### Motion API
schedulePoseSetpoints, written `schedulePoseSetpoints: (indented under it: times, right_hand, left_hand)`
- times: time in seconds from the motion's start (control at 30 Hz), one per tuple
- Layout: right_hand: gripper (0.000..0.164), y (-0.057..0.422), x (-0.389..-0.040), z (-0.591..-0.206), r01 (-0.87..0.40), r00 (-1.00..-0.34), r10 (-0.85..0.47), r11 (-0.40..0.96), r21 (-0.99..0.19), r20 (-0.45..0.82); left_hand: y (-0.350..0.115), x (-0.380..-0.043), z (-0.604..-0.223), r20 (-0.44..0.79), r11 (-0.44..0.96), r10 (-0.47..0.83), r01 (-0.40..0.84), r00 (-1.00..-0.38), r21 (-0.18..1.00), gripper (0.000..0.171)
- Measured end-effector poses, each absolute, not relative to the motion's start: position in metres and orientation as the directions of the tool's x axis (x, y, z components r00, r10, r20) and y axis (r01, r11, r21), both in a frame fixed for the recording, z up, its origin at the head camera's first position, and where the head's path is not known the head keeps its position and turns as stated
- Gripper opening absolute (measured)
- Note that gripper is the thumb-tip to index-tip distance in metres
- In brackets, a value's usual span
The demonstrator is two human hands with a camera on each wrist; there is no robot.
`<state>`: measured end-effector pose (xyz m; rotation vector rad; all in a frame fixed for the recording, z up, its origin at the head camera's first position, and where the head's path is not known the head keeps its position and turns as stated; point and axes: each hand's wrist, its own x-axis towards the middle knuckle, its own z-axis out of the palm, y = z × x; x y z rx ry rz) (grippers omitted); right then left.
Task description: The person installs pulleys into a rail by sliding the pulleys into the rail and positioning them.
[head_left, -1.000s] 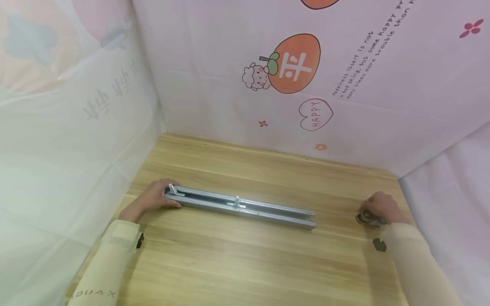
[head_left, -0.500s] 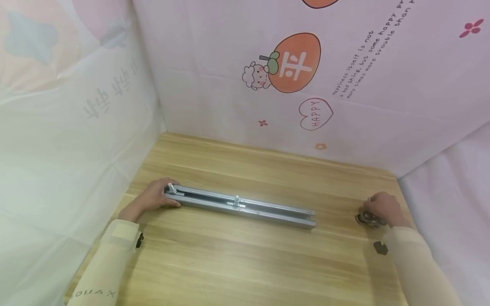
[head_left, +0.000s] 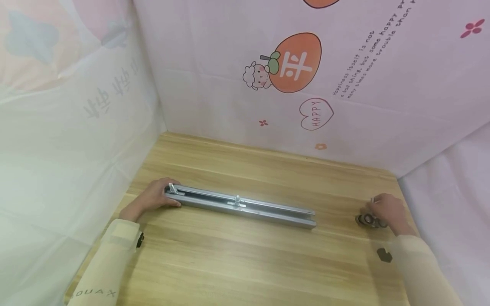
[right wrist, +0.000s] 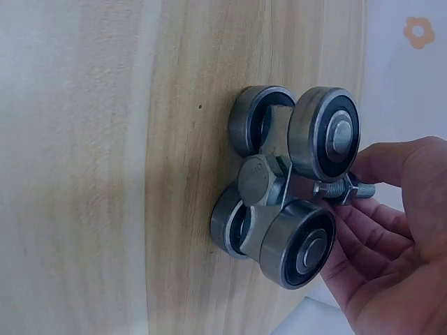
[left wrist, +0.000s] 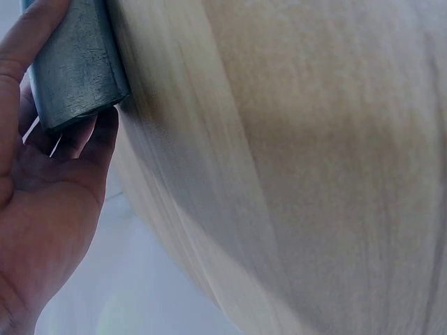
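My left hand point(head_left: 155, 195) grips the left end of a long metal channel point(head_left: 275, 216) on the table; in the left wrist view the thumb and fingers lie around the channel's end point(left wrist: 77, 63). Two bolts stand in its slot, one bolt point(head_left: 172, 189) beside my left hand and another bolt point(head_left: 237, 201) near the middle. At the far right, my right hand point(head_left: 391, 211) pinches the threaded bolt of a roller trolley point(head_left: 368, 220). The right wrist view shows the trolley's steel wheels, a large hex head point(right wrist: 262, 180) and a threaded end with a nut point(right wrist: 347, 190); the fingertips are partly hidden.
The wooden table point(head_left: 245, 259) lies under everything. Printed cloth walls enclose it: a left cloth point(head_left: 76, 153), a back cloth point(head_left: 214, 85) and a right cloth point(head_left: 451, 191). A small dark piece point(head_left: 384, 255) shows by the right sleeve.
My right hand and forearm have shifted slightly rightward, so more of the roller trolley shows. The left hand, the channel and its bolts stay put.
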<state>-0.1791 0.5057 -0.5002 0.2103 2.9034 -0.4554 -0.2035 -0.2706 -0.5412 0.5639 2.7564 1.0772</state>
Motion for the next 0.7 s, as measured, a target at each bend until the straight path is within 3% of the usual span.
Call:
schedulePoseSetpoints:
  times: [0.3,0.7]
  right_hand:
    - [0.046,0.513,-0.170,-0.495,0.127,-0.986,0.088,0.948,-0.293,-0.144]
    - [0.037,0.513,-0.155,-0.494,0.047,-0.998,0.034,0.943,-0.330,-0.045]
  left_hand:
    - [-0.269,-0.202,-0.539,0.023,0.669,0.390,0.300,-0.921,0.680,0.069]
    - [-0.269,-0.203,-0.541,0.024,0.670,0.390,0.302,-0.921,0.678,0.069]
